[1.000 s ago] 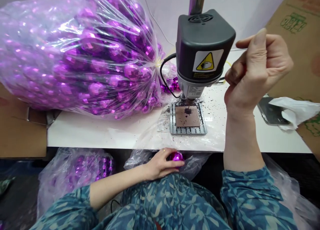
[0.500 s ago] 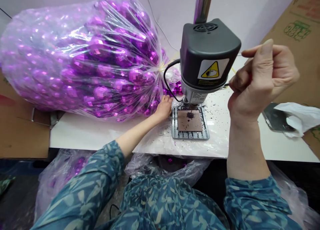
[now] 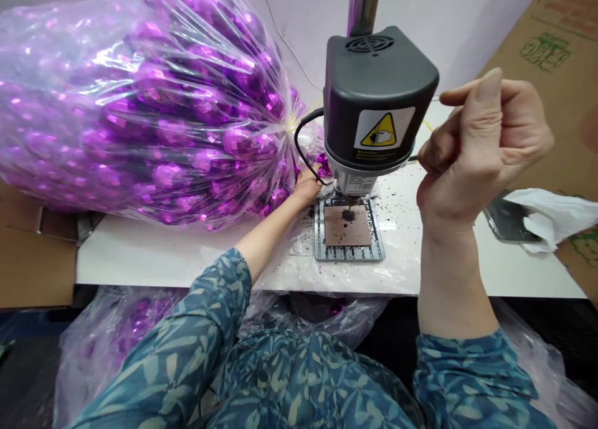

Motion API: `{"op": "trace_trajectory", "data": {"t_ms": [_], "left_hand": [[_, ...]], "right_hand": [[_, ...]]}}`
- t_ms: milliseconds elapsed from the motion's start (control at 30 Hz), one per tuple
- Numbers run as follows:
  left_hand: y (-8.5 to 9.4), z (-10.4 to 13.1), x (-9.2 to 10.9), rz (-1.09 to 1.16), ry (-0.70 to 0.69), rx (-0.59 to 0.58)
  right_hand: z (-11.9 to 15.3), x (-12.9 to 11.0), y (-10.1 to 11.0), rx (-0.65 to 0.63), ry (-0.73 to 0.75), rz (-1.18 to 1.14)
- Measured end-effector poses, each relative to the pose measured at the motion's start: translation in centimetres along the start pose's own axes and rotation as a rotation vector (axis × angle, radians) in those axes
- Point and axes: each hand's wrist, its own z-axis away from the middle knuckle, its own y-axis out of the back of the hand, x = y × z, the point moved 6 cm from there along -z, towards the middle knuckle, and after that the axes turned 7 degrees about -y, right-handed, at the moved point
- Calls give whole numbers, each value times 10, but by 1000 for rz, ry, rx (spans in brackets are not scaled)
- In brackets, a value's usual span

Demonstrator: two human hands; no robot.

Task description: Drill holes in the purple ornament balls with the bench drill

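Near: brown square board [image 3: 359, 233] is lying flat. Beyond its left: your left hand [image 3: 307, 183] is resting beside shiny purple faceted pieces [image 3: 323, 162], grip unclear. Your right hand [image 3: 483, 139] is standing curled, right of the boxy dark-grey plastic drill head [image 3: 379, 83], hold hidden; best be steadying it.

And the left hand [image 3: 307, 186] is up! A second ago it was low in front of the drill [image 3: 380, 96], below the table edge, round a shiny purple ball; now that ball is out of its grasp. Half a second back it was just left of the drill's base, and here it goes deeper, fingers in behind the cable [image 3: 298, 141], close by the purple pieces [image 3: 324, 163]. The left sleeve [image 3: 187, 329] follows, slanting over the table edge [image 3: 140, 284], front-left of the drill, hiding more of the lower bag [image 3: 105, 335].
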Motion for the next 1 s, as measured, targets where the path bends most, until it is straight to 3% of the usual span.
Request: {"op": "trace_trajectory", "data": {"t_ms": [67, 200, 300, 433, 533, 767, 1000], "left_hand": [[11, 17, 4, -42, 18, 16], [38, 66, 18, 14, -109, 91], [48, 105, 20, 275, -92, 150], [29, 135, 20, 823, 101, 58], [13, 135, 26, 1023, 164, 3], [-10, 118, 28, 1104, 237, 37], [-22, 111, 35, 1024, 152, -28]], "right_hand": [[0, 1, 0, 6, 4, -3], [-1, 4, 0, 24, 27, -40], [-1, 3, -1, 33, 43, -68], [-1, 3, -1, 31, 40, -47], [-1, 3, -1, 35, 47, -45], [-1, 3, -3, 28, 40, -41], [0, 2, -3, 25, 38, -2]]}}
